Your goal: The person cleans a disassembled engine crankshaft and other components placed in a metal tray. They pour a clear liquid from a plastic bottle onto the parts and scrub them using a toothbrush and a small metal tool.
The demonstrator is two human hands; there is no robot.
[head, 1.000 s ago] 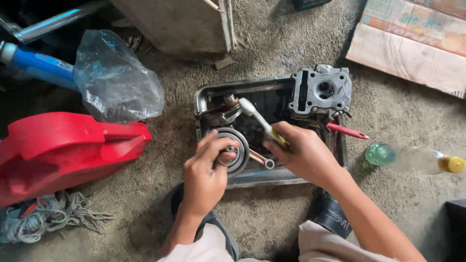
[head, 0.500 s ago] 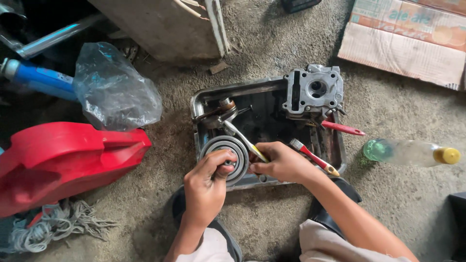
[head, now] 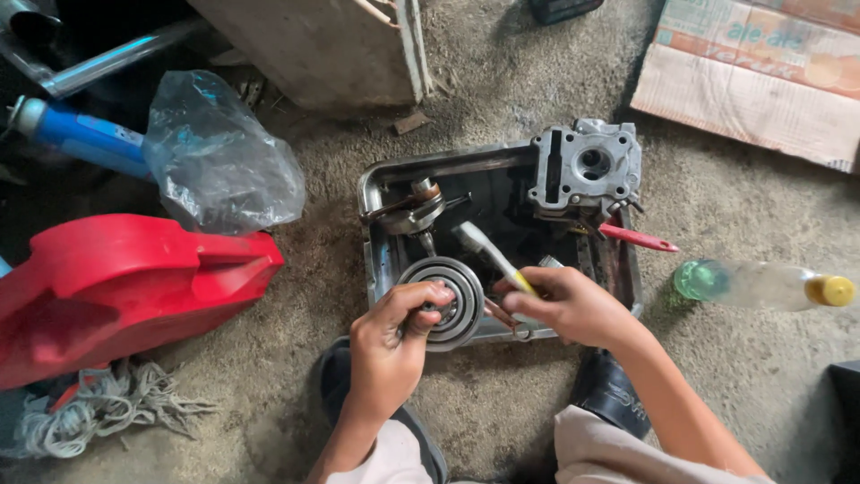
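Head cam looks straight down at a rectangular dented metal tray (head: 381, 193) sitting on a gritty concrete floor (head: 502, 412). Left hand (head: 390, 345) is wrapped tight around a round ribbed metal clutch-type disc (head: 457, 300), thumb over its face, holding it at the tray's 7 o'clock corner, right on the rim. Right hand (head: 569, 305) is closed on a white toothbrush with a yellow grip (head: 488, 255), bristle end pointing up toward 11 o'clock, just beside the disc; can't tell if the bristles touch anything.

Inside the tray, a grey cast-aluminium cylinder head (head: 587, 166) sits at the 1 o'clock corner, and a steel crank-like part with a brown end (head: 417, 206) lies at 10 o'clock. A red-handled tool (head: 638, 237) pokes over the right rim at 3 o'clock.

Off the tray: a clear plastic bottle with a yellow cap (head: 761, 285) lies at 3 o'clock, a big red plastic body panel (head: 116, 287) at 9 o'clock, a crumpled clear plastic bag (head: 219, 161) at 10 o'clock, and flattened cardboard (head: 752, 76) at 2 o'clock. A pair of dark shoes (head: 614, 390) shows near the bottom edge.
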